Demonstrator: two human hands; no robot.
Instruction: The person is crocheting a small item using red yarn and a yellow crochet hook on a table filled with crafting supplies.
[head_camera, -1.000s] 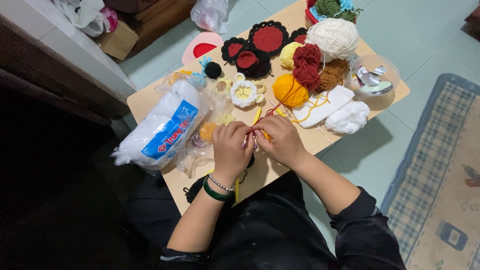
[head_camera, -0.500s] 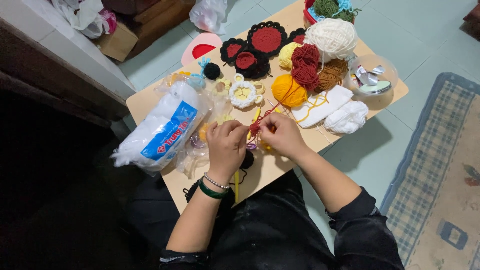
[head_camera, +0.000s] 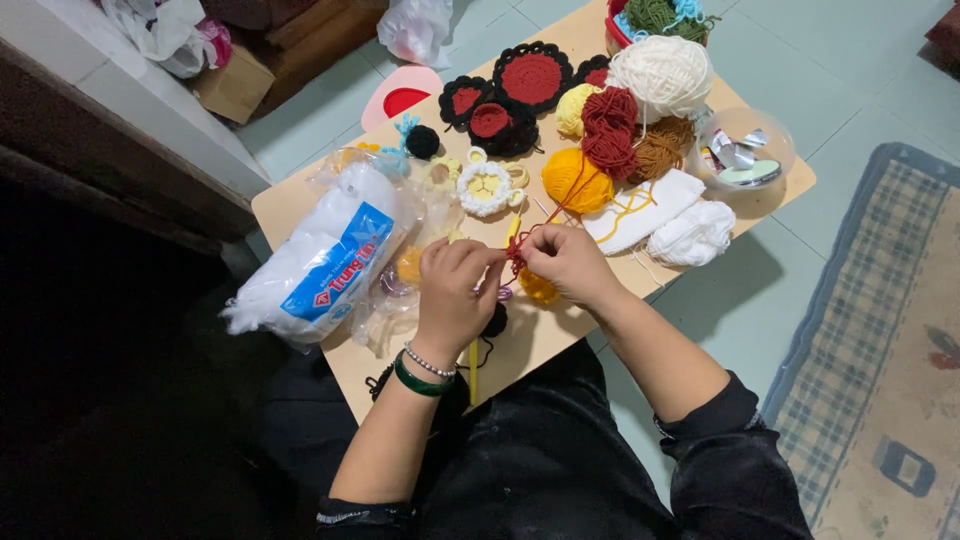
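My left hand (head_camera: 457, 288) and my right hand (head_camera: 566, 262) meet over the low wooden table (head_camera: 300, 205), both pinching a small red crochet piece (head_camera: 516, 256). A red strand runs from it up to the dark red yarn balls (head_camera: 608, 128). A yellow crochet hook (head_camera: 513, 230) pokes up between my fingers. A small yellow piece (head_camera: 538, 289) lies just under my right hand. My left wrist wears a green bangle and a bead bracelet.
A plastic bag of white stuffing (head_camera: 325, 262) lies left of my hands. Yellow yarn (head_camera: 576, 179), white yarn (head_camera: 660, 70), brown yarn (head_camera: 662, 148), red-and-black crochet rounds (head_camera: 530, 78), a white flower piece (head_camera: 484, 188) and a clear bowl (head_camera: 745, 150) crowd the far side. A rug (head_camera: 880, 340) lies to the right.
Both hands stay together on the red piece with only small finger shifts. The view has shifted slightly.
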